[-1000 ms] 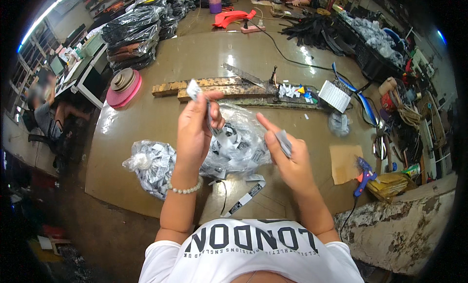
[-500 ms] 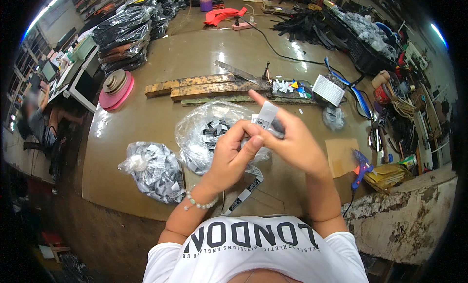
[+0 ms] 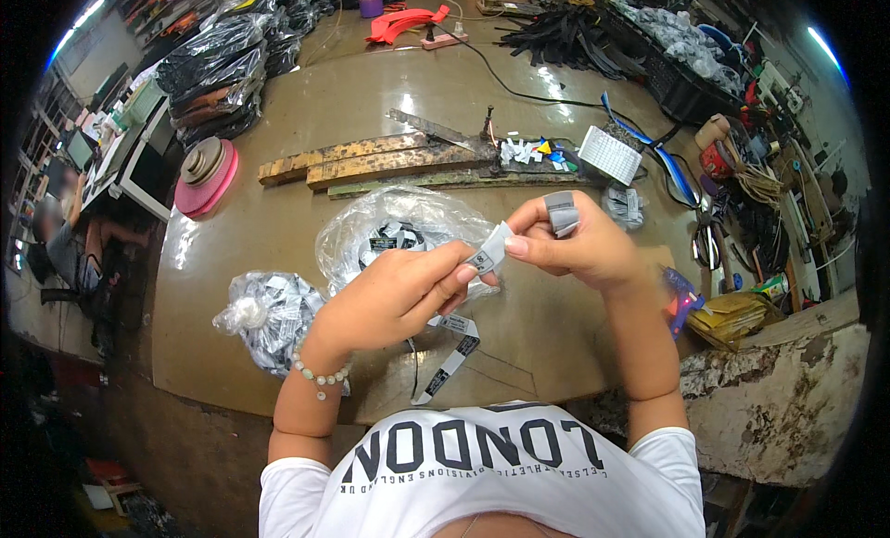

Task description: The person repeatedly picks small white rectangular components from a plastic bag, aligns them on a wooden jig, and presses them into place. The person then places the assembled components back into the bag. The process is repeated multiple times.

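Over the near part of the table, my left hand [image 3: 394,292] is closed in a pinch on a white-and-grey printed label strip [image 3: 489,250]. My right hand [image 3: 593,250] pinches the strip's upper end between thumb and finger. A grey band [image 3: 561,213], perhaps more label tape, circles a finger of that hand. Below my left hand a length of printed label tape [image 3: 456,355] trails down to the table. Behind the hands lies an open clear plastic bag [image 3: 348,227] with dark and white labels inside. Left of it rests a tied clear bag [image 3: 273,315] full of similar labels.
Wooden bars [image 3: 389,162] lie across the table beyond the bags, with small label pieces [image 3: 528,152] at their right end. Pink discs [image 3: 209,181] sit at left, a blue glue gun [image 3: 681,301] and scissors [image 3: 709,241] at right. Wrapped stacks [image 3: 218,74] stand far left.
My hands have moved apart, the right one shifting right, with the label strip stretched between them. My right index finger, extended before, is now bent. The view has shifted slightly.
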Demonstrator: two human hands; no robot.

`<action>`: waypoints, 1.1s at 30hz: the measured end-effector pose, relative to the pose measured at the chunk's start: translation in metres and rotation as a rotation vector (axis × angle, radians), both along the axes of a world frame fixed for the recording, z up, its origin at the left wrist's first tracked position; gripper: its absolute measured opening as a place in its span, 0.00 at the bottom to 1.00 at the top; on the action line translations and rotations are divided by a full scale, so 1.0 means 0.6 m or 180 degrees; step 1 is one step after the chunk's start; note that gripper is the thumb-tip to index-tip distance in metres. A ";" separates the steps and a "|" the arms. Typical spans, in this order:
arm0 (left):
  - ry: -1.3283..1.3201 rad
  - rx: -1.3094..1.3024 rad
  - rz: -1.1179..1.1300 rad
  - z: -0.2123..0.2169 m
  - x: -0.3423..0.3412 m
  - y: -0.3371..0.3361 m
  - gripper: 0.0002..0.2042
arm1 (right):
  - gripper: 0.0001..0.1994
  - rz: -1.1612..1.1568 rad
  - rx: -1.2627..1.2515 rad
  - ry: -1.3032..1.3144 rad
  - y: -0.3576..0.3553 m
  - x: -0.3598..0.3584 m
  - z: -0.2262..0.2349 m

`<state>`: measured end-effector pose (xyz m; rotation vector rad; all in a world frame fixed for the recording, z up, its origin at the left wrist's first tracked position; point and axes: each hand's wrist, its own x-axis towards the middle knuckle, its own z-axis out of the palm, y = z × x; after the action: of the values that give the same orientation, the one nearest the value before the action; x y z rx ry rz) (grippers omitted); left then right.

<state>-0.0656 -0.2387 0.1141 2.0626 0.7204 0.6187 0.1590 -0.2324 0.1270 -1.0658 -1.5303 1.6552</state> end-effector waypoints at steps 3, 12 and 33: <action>0.0079 0.0005 0.0122 -0.001 -0.002 0.000 0.09 | 0.10 -0.0215 0.0409 -0.0228 -0.010 -0.005 0.010; -0.0636 0.0581 0.1101 -0.017 0.028 -0.018 0.10 | 0.08 -0.0911 0.1124 -0.0572 -0.038 -0.011 0.005; 0.0886 -0.0213 0.2388 0.018 -0.340 0.233 0.12 | 0.07 -0.2363 0.1003 0.0040 0.118 0.181 -0.025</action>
<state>-0.2696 -0.0990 0.1248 1.7984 1.6859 0.6964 0.2676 -0.1613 0.1120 -1.2364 -1.1268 0.8792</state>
